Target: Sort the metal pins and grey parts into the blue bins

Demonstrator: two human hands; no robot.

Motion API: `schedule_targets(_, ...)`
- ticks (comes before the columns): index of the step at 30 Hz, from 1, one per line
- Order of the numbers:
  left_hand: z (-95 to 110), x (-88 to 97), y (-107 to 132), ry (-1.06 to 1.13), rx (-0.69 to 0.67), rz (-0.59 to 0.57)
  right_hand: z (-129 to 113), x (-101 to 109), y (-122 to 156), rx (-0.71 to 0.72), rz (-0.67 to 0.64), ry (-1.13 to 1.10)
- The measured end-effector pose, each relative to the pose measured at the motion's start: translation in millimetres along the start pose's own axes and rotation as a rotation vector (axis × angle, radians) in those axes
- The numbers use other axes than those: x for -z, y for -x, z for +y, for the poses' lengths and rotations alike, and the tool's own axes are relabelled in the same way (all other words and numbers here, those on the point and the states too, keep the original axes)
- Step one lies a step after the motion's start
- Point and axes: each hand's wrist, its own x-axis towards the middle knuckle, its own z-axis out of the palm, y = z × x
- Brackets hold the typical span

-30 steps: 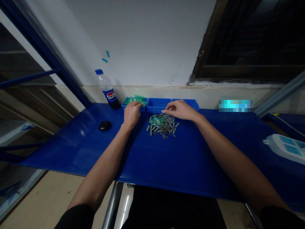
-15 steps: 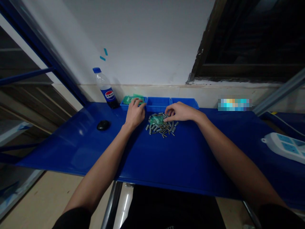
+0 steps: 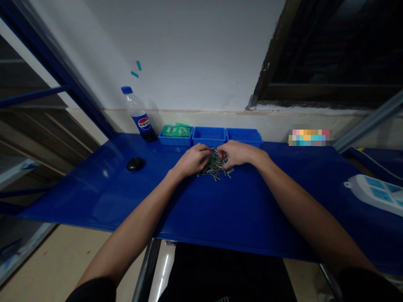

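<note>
A pile of small grey cylinders with thin gold leads [image 3: 215, 170] lies on the blue table [image 3: 220, 209], with a small green circuit board [image 3: 212, 160] in it. My left hand [image 3: 192, 160] and my right hand [image 3: 236, 153] meet over the pile, fingers curled in on the board and parts. What each set of fingers pinches is too small to make out. Behind the hands stand three blue bins [image 3: 209, 136]; the left bin [image 3: 175, 138] holds green boards [image 3: 176, 131].
A Pepsi bottle [image 3: 138, 114] stands at the back left by the wall. A black mouse [image 3: 135, 163] lies left of the hands. A white power strip [image 3: 374, 193] rests at the right edge. A blue rack frame [image 3: 47, 63] rises on the left.
My left hand has come away from the left bin and moved right onto the pile. My right hand has drawn in slightly to meet it over the green board.
</note>
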Motion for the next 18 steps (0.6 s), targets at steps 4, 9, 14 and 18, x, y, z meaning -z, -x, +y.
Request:
schedule_targets(4, -0.4, -0.7, 0.7, 0.002, 0.012, -0.002, -1.7, 0.5, 0.1, -0.002, -0.001, -0.001)
schedule_targets(9, 1.4, -1.2, 0.7, -0.010, 0.023, -0.008, -4.2, -0.1, -1.0, 0.015, 0.000, -0.004)
schedule_targets(14, 0.7, -1.9, 1.2, -0.016, 0.018, -0.004, -1.6, -1.9, -2.5, 0.030, 0.011, -0.023)
schedule_targets(18, 0.2, -2.3, 1.5, -0.021, 0.019, -0.025, 1.6, -2.5, -4.4, 0.041, -0.002, -0.044)
